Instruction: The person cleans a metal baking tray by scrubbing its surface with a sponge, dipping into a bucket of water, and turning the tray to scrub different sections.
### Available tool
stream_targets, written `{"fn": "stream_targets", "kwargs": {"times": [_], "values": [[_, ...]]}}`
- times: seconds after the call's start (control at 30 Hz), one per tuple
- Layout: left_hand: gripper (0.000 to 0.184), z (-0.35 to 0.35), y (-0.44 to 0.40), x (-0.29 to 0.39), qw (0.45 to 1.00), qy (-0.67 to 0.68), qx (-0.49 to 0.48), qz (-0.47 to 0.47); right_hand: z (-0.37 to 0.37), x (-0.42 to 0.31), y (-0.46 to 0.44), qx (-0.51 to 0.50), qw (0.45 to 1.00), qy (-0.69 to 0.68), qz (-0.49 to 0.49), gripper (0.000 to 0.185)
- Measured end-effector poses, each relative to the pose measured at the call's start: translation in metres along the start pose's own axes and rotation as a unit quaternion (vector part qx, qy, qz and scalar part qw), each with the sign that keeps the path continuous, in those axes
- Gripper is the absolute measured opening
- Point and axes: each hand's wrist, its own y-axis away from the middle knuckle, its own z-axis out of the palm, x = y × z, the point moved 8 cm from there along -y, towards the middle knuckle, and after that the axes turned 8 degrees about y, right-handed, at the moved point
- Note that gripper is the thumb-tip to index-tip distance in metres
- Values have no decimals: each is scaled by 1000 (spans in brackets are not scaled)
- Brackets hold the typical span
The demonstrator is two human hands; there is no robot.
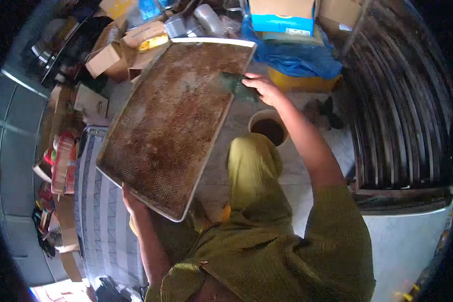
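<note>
"Who is holding what?"

"A person in olive clothing [267, 251] is gripping a brown-stained metal tray [171, 126] at its lower left corner with the left hand [130, 199]; that hand's fingers are mostly hiding behind the rim, the thumb side showing."

"And the right hand [262, 88]?"

"It is pinching a dark green pad [239, 86] between thumb and fingers, keeping it at the tray's upper right edge."

"Where is the tray lying?"

"It is slanting before the person, left of the bent knee [254, 156]. Whether anything is propping it from below, I cannot tell."

"The surroundings?"

"A bucket [255, 116] of dark liquid is standing on the floor [216, 168] just beyond the knee. Cardboard boxes [105, 60] are crowding the far left, and a dark slatted rack [397, 110] is filling the right."
</note>
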Motion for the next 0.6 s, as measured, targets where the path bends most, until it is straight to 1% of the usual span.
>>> {"fn": "stream_targets", "kwargs": {"times": [0.03,0.07,0.13,0.2,0.23,0.27,0.3,0.33,0.37,0.4,0.43,0.47,0.5,0.53,0.57,0.6], "values": [[47,-20,-7,0,999,11,35,-33,-18,3,17,47,999,17,18,49],[47,-14,-5,-5,999,5,36,-41,-42,22,15,54,998,13,23,49],[47,4,0,-4,999,-1,22,-34,-77,78,3,-29,998,5,52,39],[47,-7,-3,-2,999,-10,28,-32,-89,106,25,-2,993,41,106,31],[47,3,2,-1,999,-21,16,-25,-109,147,12,1,985,124,121,30],[46,10,5,1,999,-33,4,-18,-133,205,-6,4,969,205,135,29],[46,7,6,3,999,-36,10,-16,-140,230,-16,-5,963,267,33,29],[46,3,7,6,998,-56,9,-11,-139,242,-14,-12,943,324,-70,30],[45,1,6,8,997,-77,9,-6,-138,252,-11,-16,945,320,-68,30],[45,-2,4,8,997,-81,13,-5,-147,276,-8,15,908,417,41,35],[45,-4,2,6,998,-53,22,-15,-156,296,-3,43,850,504,149,40],[45,-3,1,3,999,-26,32,-25,-150,304,-3,36,852,500,151,40],[45,-2,0,3,998,-32,38,-25,-148,304,-3,76,834,529,136,45],[45,-1,2,2,995,-48,80,-24,-146,306,-3,116,814,556,121,50],[46,0,5,1,990,-63,121,-25,-149,325,-2,110,817,552,127,50],[46,8,7,-2,989,-69,128,-28,-148,334,-1,80,852,515,57,53]]}}
